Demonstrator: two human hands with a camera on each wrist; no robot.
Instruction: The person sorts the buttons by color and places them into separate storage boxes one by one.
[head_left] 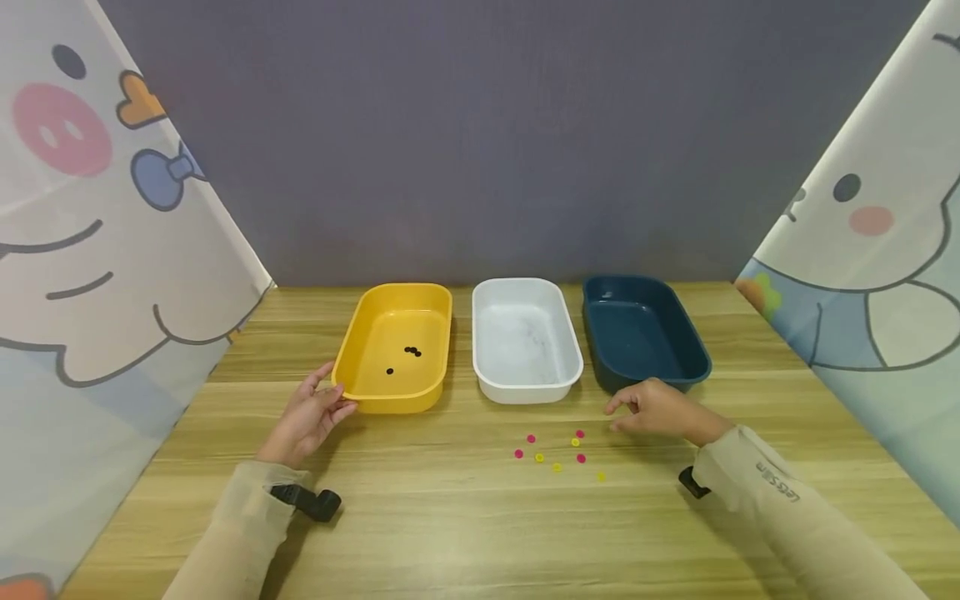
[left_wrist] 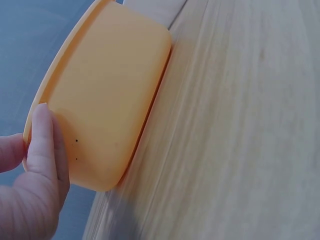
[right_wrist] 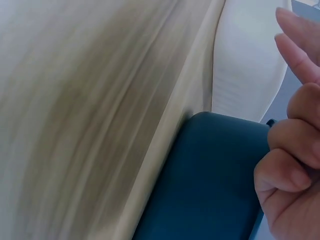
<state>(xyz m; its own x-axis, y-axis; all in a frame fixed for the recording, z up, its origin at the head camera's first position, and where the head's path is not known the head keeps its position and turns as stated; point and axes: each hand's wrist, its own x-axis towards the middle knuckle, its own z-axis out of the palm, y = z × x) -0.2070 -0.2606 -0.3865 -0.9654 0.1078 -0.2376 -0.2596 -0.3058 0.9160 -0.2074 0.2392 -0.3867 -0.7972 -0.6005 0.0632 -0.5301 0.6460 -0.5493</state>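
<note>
My left hand [head_left: 307, 421] pinches the near left corner of a yellow plastic tray [head_left: 393, 403], thumb at the rim and fingers along the outer wall [left_wrist: 100, 100]. Several small black discs [head_left: 390, 372] lie on that tray's floor. Just in front of a dark blue tray [head_left: 645, 333], my right hand [head_left: 656, 408] hovers with nothing visible in its fingers. Its thumb and index finger stay apart, while the other fingers bend inward in the right wrist view. To its left, several small pink discs [head_left: 531, 438] and yellow discs [head_left: 557, 467] are scattered on the wooden table.
A white tray [head_left: 528, 394] stands between the yellow and blue ones, all in a row on the wooden table [head_left: 450, 533]. Behind them rises a grey panel [head_left: 480, 142]. Cartoon-printed sheets [head_left: 97, 250] flank the table on both sides.
</note>
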